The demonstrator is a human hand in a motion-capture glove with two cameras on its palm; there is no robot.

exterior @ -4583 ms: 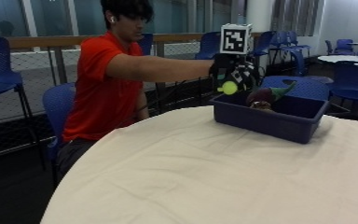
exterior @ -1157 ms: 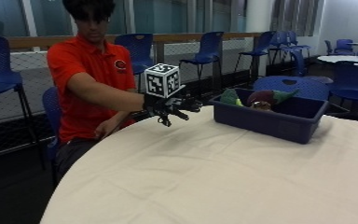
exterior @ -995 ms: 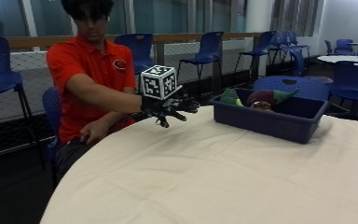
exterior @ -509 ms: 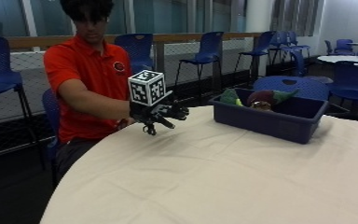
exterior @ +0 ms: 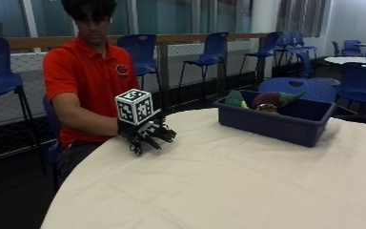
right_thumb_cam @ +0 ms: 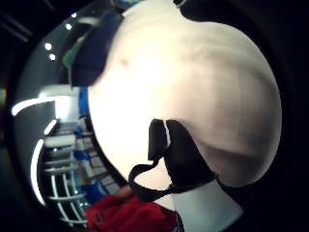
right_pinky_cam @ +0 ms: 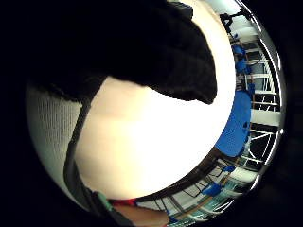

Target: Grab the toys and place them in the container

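The black-gloved right hand [exterior: 146, 136] hovers empty near the round cream-clothed table's [exterior: 234, 181] edge, fingers loosely spread, apparently because the soft toys [exterior: 265, 100] already lie inside the dark blue plastic container [exterior: 278, 123], well apart.

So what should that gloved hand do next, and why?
Probably just settle and rest on the table. The gloved right hand holds nothing, its fingers loosely curled near the table's edge, the toys already sit in the blue container, and no toy shows on the cloth.
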